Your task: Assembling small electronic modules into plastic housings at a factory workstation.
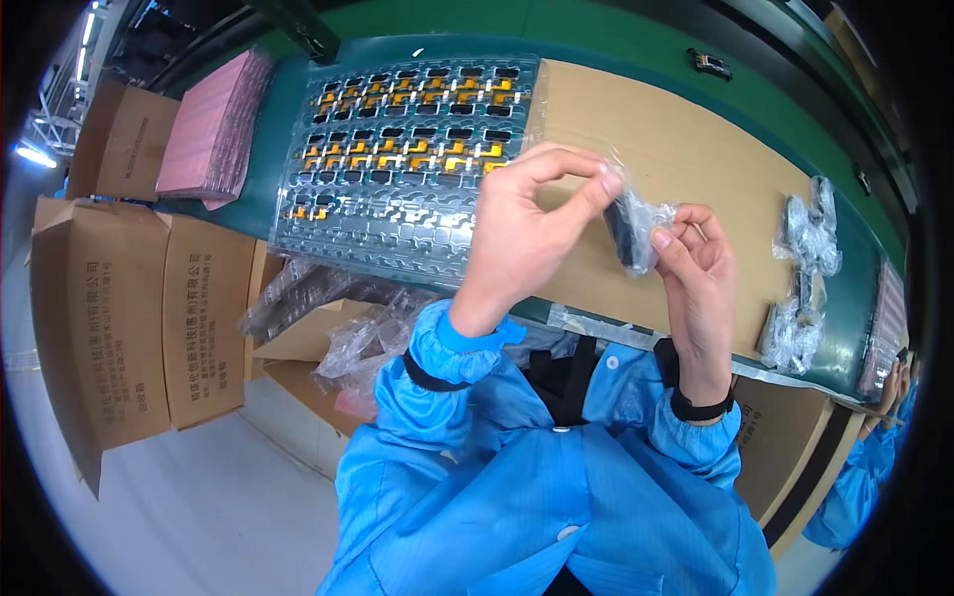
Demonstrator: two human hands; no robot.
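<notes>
Above the brown cardboard sheet (636,119), my two hands hold a small clear plastic bag (648,221) with a dark, elongated part (623,236) in it. My left hand (527,223) pinches its upper end between thumb and forefinger. Lower down, my right hand (701,260) has thumb and fingers closed on the other side of the bag. To the left lies a clear plastic tray (373,233) with rows of small electronic parts (422,149) with black and orange pieces; several of its near pockets hold nothing.
Several bagged parts (800,288) lie right of the cardboard. A pink bubble-wrapped stack (209,129) stands far left. Cardboard boxes (124,318) and crumpled plastic (368,348) are below the table's left edge. A small dark device (710,65) rests on the green surface behind. Another person's blue sleeve (855,487) shows at right.
</notes>
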